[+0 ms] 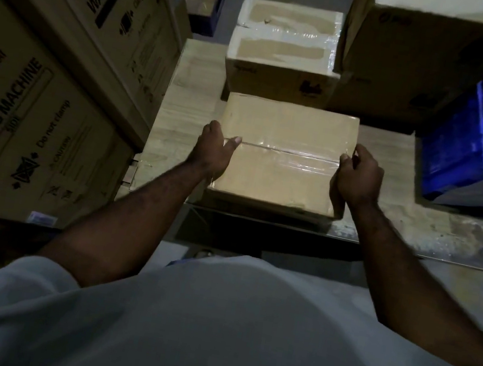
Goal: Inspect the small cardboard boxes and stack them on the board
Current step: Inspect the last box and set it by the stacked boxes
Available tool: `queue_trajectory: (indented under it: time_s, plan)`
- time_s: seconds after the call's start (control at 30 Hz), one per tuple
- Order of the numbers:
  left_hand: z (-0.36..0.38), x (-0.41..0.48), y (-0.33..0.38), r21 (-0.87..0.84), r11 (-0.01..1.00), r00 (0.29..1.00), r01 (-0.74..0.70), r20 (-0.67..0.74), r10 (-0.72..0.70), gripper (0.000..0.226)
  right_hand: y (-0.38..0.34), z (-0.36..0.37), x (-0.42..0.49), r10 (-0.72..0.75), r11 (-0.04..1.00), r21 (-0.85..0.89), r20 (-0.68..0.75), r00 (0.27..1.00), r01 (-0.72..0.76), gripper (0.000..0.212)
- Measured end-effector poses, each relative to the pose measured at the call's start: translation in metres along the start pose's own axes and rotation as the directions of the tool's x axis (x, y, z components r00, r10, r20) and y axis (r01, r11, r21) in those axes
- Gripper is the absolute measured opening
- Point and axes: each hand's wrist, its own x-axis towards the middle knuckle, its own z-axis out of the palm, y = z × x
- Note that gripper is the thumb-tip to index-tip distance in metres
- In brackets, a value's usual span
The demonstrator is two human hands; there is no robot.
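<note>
Small cardboard box (282,157): I hold it between both hands, over the near edge of the board (183,104). My left hand (212,151) clasps its left side, thumb lying flat on the top and the fingers wrapped down the side wall. My right hand (358,179) clasps the right side the same way, thumb tip on the top edge and fingers curled round the corner. The box is closed, so I cannot see what it holds. It is plain brown, with clear shiny tape running along the centre seam from one thumb to the other. Its underside is hidden, so I cannot tell whether it rests on the board.

Just beyond it, a second taped box (283,50) stands on the board, paler, its flaps sealed under wide glossy tape. To my right a blue crate (459,160) sits near the board; its inside is too dark to make out. A large brown carton (426,63) stands behind the crate, beside the second box. To my left, tall washing machine cartons (20,132) are stacked against the board's edge.
</note>
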Motion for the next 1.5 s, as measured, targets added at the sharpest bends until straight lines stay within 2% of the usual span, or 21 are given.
queue_trajectory:
  time_s: [0.2,0.37,0.53,0.63,0.73,0.8,1.0,1.1,1.23,1.33,1.4,1.5]
  plan:
    - [0.002,0.008,-0.002,0.012,0.999,0.990,0.047,0.130,-0.049,0.056,0.014,0.006,0.000,-0.032,0.999,0.015,0.103,0.994,0.031,0.028]
    - [0.006,-0.004,-0.007,-0.061,0.996,0.991,0.057,0.126,-0.049,0.063,0.022,0.013,-0.002,-0.036,0.997,0.073,0.139,0.990,0.026,0.043]
    - [0.012,-0.040,-0.014,0.002,0.999,0.985,-0.034,0.168,0.033,0.071,0.022,0.007,-0.013,-0.004,0.991,0.135,0.155,0.988,-0.017,0.051]
    - [0.010,-0.063,-0.030,-0.071,0.995,0.970,-0.064,0.231,0.079,0.087,0.028,0.000,-0.032,-0.007,0.973,0.226,0.178,0.984,-0.034,0.050]
    - [0.008,-0.076,-0.046,-0.170,0.985,0.960,-0.035,0.267,0.080,0.109,0.037,-0.004,-0.065,-0.017,0.951,0.304,0.238,0.971,-0.058,0.054]
    - [0.009,-0.081,-0.051,-0.190,0.981,0.959,-0.041,0.267,0.091,0.116,0.044,-0.003,-0.084,-0.048,0.957,0.289,0.284,0.958,-0.037,0.062]
    - [0.005,-0.080,-0.045,-0.228,0.973,0.967,-0.042,0.234,0.096,0.105,0.045,-0.013,-0.084,-0.093,0.990,0.136,0.362,0.927,0.047,0.098]
    - [-0.008,-0.077,-0.028,-0.233,0.971,0.984,-0.043,0.161,0.082,0.096,0.033,-0.020,-0.073,-0.137,0.986,0.127,0.271,0.953,0.105,0.091]
    - [-0.032,-0.066,0.013,-0.170,0.984,0.997,-0.053,-0.071,0.042,0.089,0.000,-0.030,-0.050,-0.179,0.977,0.127,0.035,0.983,0.173,0.070]
    - [-0.050,-0.052,0.044,-0.068,0.998,0.965,-0.005,-0.263,-0.013,0.082,-0.029,-0.041,-0.033,-0.172,0.980,0.078,-0.144,0.974,0.184,0.058]
    - [-0.056,-0.044,0.058,-0.040,0.999,0.946,0.032,-0.321,-0.043,0.075,-0.045,-0.048,-0.023,-0.171,0.982,0.042,-0.194,0.966,0.182,0.050]
    - [-0.058,-0.035,0.066,-0.030,0.999,0.936,0.024,-0.349,-0.033,0.065,-0.053,-0.050,-0.004,-0.138,0.990,0.002,-0.147,0.980,0.139,0.039]
